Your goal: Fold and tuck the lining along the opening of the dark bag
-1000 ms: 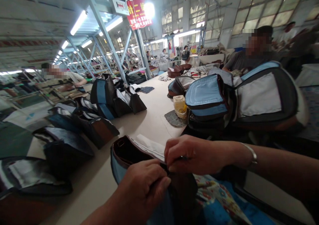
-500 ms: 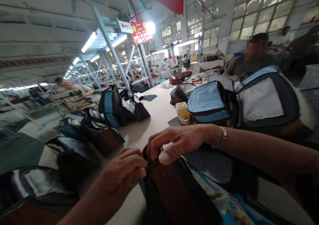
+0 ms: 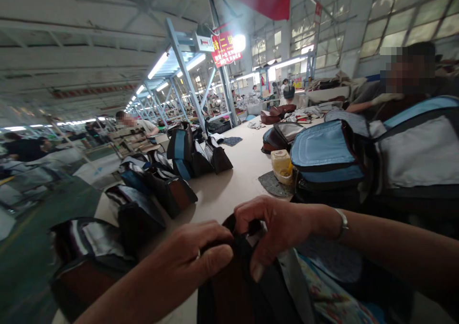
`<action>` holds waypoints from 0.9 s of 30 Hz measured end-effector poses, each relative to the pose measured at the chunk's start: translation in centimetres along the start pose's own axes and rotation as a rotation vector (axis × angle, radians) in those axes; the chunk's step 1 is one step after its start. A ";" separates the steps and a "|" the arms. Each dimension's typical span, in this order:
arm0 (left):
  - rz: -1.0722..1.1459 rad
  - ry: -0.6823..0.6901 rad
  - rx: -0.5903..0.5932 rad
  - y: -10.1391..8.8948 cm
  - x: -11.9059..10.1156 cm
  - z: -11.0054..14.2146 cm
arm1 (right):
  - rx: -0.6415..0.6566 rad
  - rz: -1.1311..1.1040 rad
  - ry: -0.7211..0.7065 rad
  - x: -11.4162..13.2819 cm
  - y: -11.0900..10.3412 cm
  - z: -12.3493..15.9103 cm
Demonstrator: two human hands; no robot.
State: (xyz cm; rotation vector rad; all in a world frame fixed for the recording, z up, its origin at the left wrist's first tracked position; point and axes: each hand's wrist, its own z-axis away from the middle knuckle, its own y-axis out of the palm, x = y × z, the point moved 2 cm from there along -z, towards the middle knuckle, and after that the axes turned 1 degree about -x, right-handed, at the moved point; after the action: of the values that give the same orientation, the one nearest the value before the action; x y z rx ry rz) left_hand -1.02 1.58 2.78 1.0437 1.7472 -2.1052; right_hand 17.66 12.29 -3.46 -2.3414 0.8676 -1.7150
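A black bag with a brown panel stands upright on the pale table, close in front of me at the bottom centre. My left hand is closed on its top edge, thumb lying along the near side. On the right part of the same edge, my right hand grips the fabric with curled fingers, the thumb pointing down over the side. Some of the fingertips are hidden behind the edge. Grey and patterned cloth shows just right of the bag.
Several dark bags line the table's left side. At right stand a blue bag and a larger bag with a grey panel. A yellowish plastic container sits on a dark cloth scrap. A person works at the far right.
The view has turned left, so the surroundings appear further right. My right hand has curled more and its thumb now points down the bag's side. The left thumb lies flatter on the edge.
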 end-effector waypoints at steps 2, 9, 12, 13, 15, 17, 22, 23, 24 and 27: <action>0.004 -0.027 -0.002 1.0 -0.3 -0.6 | -0.009 0.017 -0.003 0.0 0.2 0.0; 0.277 -0.017 0.043 2.5 0.5 -1.8 | -0.015 -0.033 0.025 -0.6 0.3 1.0; 0.376 -0.023 0.066 2.8 0.5 -2.0 | 0.020 -0.164 0.067 -0.6 0.4 1.4; 0.406 -0.027 0.071 2.9 0.5 -2.1 | 0.029 -0.223 0.078 -0.5 0.5 1.4; 0.427 -0.043 0.070 3.1 0.4 -2.1 | 0.034 -0.328 0.088 -0.4 0.5 1.5; 0.397 -0.067 0.050 3.3 0.4 -2.3 | 0.034 -0.400 0.095 -0.3 0.4 1.6; 0.402 -0.175 -0.017 4.1 0.6 -3.0 | 0.016 -0.445 0.133 -0.6 0.3 1.8; 0.424 -0.195 -0.024 4.2 0.6 -3.1 | -0.005 -0.448 0.147 -0.8 0.3 1.9; 0.445 -0.209 -0.030 4.3 0.6 -3.3 | -0.025 -0.455 0.165 -0.9 0.4 2.0; 0.476 -0.214 -0.036 4.4 0.5 -3.5 | -0.077 -0.485 0.213 -1.2 0.5 2.3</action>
State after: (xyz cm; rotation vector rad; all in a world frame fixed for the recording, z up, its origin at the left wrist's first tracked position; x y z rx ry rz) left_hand 2.45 3.72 -1.09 1.0522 1.2786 -1.8025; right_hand 19.29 11.93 -5.49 -2.6130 0.4085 -2.1746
